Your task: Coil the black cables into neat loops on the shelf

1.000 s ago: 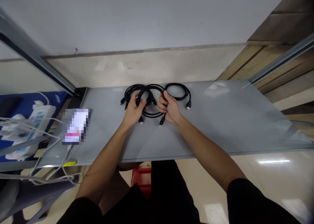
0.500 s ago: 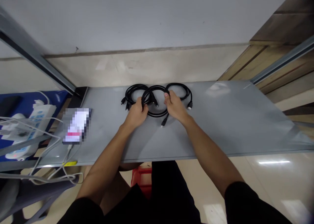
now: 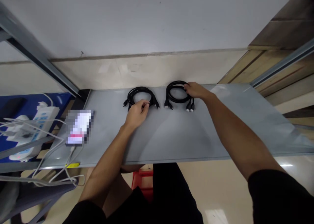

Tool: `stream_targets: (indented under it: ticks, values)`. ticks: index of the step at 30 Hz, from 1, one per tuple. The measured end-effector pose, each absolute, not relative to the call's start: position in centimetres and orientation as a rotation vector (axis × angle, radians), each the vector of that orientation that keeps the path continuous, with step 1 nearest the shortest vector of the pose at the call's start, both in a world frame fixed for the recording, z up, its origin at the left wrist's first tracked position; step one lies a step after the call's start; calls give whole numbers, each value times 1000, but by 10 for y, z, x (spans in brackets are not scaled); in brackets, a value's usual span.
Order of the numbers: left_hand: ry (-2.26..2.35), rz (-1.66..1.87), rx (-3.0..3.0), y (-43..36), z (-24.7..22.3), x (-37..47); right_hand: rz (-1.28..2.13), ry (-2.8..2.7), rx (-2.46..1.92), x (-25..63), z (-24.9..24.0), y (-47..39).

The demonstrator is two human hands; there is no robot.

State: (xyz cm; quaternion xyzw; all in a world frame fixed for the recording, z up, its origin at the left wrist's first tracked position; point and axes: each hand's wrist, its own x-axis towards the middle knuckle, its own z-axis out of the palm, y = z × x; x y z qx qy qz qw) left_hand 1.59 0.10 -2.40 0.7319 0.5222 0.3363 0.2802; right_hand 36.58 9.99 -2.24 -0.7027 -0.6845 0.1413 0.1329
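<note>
Two coils of black cable lie side by side on the grey shelf (image 3: 157, 135). My right hand (image 3: 195, 90) has its thumb and fingers closed on the right edge of the right cable coil (image 3: 173, 99), whose plugs point toward me. My left hand (image 3: 137, 113) is in front of the left cable coil (image 3: 139, 88), its fingers curled and thumb and forefinger close together. What those fingertips hold, if anything, I cannot make out. Plugs of the left coil stick out on both sides of my left hand.
At the left of the shelf lies a phone (image 3: 79, 127) with a white charging cord. A white power strip (image 3: 36, 132) with plugs and wires is beyond it. A wall (image 3: 152, 67) rises behind the shelf, and metal posts stand at both ends. A red stool (image 3: 144, 180) is below.
The cable ring held between both hands has moved right and down onto the right coil. My right hand has moved right with it. My left hand has released it and stays by the left coil.
</note>
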Motion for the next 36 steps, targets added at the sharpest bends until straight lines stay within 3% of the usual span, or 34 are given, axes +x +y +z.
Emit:
stream_targets:
  ticks: [6, 13, 19, 27, 32, 36]
  values:
    - [1419, 919, 2025, 0, -21, 14, 192, -2128, -2197, 361, -12, 113]
    - [1435, 918, 2025, 1, -19, 13, 267, -2279, -2049, 384, -5, 122]
    - [1456, 920, 2076, 2, -21, 12, 130, -2229, -2252, 381, -15, 109]
    - [1849, 918, 2202, 12, -34, -3, 153, -2264, -2386, 367, -6, 105]
    - [1990, 849, 2081, 16, -41, -7, -25, -2068, -2021, 331, 0, 87]
    - [1937, 994, 1957, 25, -46, -17, 117, -2125, -1618, 274, -10, 79]
